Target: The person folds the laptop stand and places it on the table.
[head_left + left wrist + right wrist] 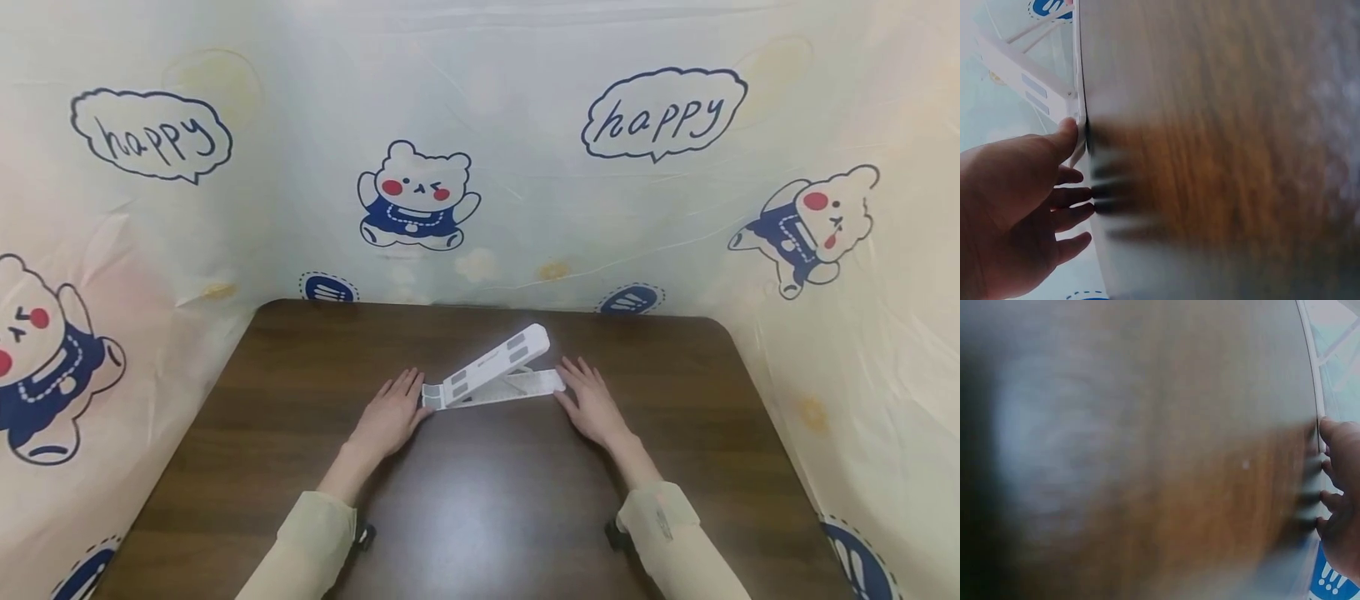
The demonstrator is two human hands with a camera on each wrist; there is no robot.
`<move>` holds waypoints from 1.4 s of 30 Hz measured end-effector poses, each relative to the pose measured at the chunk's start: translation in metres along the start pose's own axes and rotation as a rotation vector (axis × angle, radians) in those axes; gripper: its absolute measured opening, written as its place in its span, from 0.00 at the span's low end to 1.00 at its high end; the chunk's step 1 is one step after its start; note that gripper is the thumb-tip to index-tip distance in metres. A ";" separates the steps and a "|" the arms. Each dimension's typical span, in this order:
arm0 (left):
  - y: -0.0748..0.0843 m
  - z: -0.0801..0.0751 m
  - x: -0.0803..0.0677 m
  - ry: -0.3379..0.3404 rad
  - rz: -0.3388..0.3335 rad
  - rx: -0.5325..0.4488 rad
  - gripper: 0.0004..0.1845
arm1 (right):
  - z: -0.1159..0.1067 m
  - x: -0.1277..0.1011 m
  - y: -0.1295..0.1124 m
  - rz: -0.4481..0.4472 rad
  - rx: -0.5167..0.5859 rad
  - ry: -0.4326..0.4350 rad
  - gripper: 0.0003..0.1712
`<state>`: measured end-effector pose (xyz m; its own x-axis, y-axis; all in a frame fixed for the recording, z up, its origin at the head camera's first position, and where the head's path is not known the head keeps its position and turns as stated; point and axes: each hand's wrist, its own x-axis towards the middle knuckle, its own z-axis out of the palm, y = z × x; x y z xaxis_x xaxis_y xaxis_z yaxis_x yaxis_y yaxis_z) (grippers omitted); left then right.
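A white folding laptop stand [491, 368] is on the brown table, its upper arm raised at a slant over the flat base and propped by a thin strut. At its left end is my left hand [390, 414], fingers extended. In the left wrist view the thumb [1067, 134] touches the corner of the stand [1038, 87], while the other fingers spread over the tabletop. My right hand [596, 404] is against the base's right end, its fingers stretched forward. The right wrist view shows the right thumb [1329, 428] at the base's edge.
The wooden table [480, 517] has rounded far corners. A pale curtain [525, 208] printed with bears and speech bubbles encloses it at the back and both sides. Dark wrist straps show near both sleeves.
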<state>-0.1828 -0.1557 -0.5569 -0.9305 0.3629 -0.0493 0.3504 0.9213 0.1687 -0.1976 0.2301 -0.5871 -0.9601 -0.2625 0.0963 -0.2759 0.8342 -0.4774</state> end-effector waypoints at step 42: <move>-0.005 -0.002 0.017 0.121 0.054 0.076 0.32 | 0.001 -0.015 0.002 0.008 0.023 0.012 0.30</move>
<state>-0.2005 -0.1550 -0.5564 -0.9145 0.3971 0.0772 0.4031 0.9105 0.0925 -0.1839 0.2352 -0.5908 -0.9628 -0.2501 0.1025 -0.2673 0.8248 -0.4983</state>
